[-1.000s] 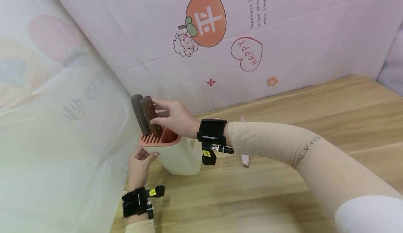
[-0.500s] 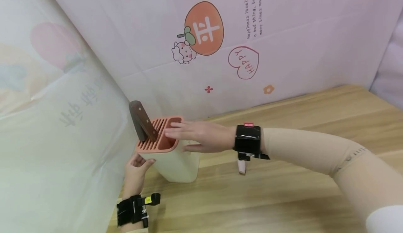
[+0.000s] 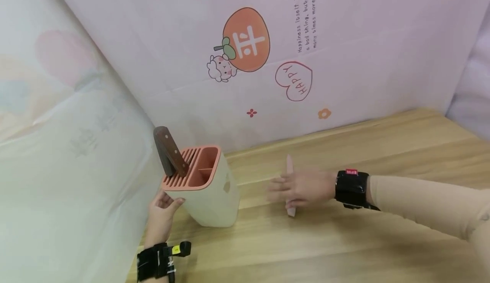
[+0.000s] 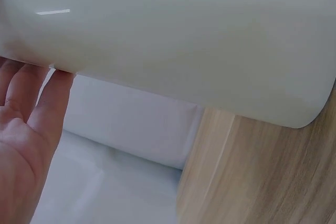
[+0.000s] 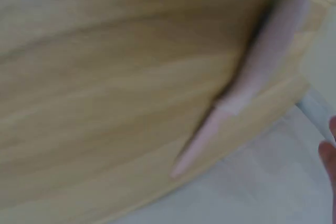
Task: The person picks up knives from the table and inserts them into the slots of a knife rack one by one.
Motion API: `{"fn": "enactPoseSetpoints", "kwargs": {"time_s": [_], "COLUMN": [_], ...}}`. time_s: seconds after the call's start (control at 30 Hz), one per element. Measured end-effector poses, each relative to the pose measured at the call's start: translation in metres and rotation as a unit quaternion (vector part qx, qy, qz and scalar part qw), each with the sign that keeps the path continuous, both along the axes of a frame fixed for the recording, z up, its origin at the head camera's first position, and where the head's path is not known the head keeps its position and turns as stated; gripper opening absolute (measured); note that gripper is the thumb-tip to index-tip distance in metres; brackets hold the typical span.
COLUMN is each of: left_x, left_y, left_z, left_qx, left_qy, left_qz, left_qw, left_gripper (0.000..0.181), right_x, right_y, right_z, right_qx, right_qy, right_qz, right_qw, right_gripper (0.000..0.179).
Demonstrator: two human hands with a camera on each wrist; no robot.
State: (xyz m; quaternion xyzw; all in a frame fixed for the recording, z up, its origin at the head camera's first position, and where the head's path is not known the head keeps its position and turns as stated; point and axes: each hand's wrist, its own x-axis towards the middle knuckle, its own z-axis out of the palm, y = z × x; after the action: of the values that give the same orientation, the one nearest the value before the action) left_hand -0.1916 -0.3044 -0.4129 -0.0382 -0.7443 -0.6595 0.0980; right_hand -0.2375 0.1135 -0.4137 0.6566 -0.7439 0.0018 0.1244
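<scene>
A cream knife block (image 3: 212, 208) with a coral slotted top stands at the left in the head view. Two knives stick up from its slots, one with a brown riveted handle (image 3: 174, 152), the other with a dark grey handle (image 3: 162, 159) partly hidden behind it. My left hand (image 3: 162, 215) holds the block's near left corner just under the rim, thumb on the front; in the left wrist view its fingers (image 4: 52, 98) reach the block's edge. A small pink knife (image 5: 262, 61) lies on the table. Over it is my right hand (image 3: 302, 188), blurred, fingers extended, holding nothing.
The wooden table (image 3: 363, 240) runs along a pale printed cloth wall (image 3: 356, 62) at the back. Another white cloth (image 3: 76, 198) hangs close at the left, beside the block. Two open compartments (image 3: 206, 159) show in the block's top.
My right hand has let go of the brown knife handle, left standing in the block, and moved right to over the pink knife. The left hand stays at the block's corner.
</scene>
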Motion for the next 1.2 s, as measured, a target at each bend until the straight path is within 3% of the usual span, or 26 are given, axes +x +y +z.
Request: {"fn": "enactPoseSetpoints", "kwargs": {"time_s": [0.2, 0.53, 0.73, 0.87, 1.03, 1.13, 1.2], "left_x": [0.002, 0.003, 0.002, 0.002, 0.001, 0.001, 0.001], "left_y": [0.0, -0.002, -0.002, -0.004, -0.003, -0.001, -0.001], "left_z": [-0.002, 0.002, 0.0, 0.0, 0.0, -0.002, -0.001], "left_qx": [-0.009, -0.026, -0.037, -0.031, -0.029, -0.026, -0.024], "left_qy": [-0.009, -0.006, -0.012, -0.006, -0.009, -0.012, -0.013], "left_qz": [0.016, 0.034, 0.032, 0.027, 0.026, 0.019, 0.017], "left_qw": [0.9998, 0.9991, 0.9987, 0.9991, 0.9992, 0.9994, 0.9995], "left_gripper": [0.06, 0.057, 0.057, 0.057, 0.059, 0.061, 0.062], "right_x": [0.005, -0.006, -0.008, -0.007, -0.003, 0.002, 0.008], "right_y": [0.013, -0.005, -0.011, -0.013, -0.012, -0.007, -0.007], "right_z": [-0.02, -0.026, -0.031, -0.032, -0.026, -0.009, 0.012], "right_qx": [0.054, 0.044, 0.038, 0.028, -0.037, -0.116, -0.18], "right_qy": [-0.035, -0.067, -0.055, -0.006, 0.056, 0.055, 0.06], "right_qz": [0.012, 0.071, 0.077, 0.084, 0.09, 0.088, 0.093], "right_qw": [0.9978, 0.9943, 0.9948, 0.9961, 0.9937, 0.9878, 0.9773], "right_gripper": [0.046, 0.031, 0.021, 0.019, 0.02, 0.016, 0.019]}}
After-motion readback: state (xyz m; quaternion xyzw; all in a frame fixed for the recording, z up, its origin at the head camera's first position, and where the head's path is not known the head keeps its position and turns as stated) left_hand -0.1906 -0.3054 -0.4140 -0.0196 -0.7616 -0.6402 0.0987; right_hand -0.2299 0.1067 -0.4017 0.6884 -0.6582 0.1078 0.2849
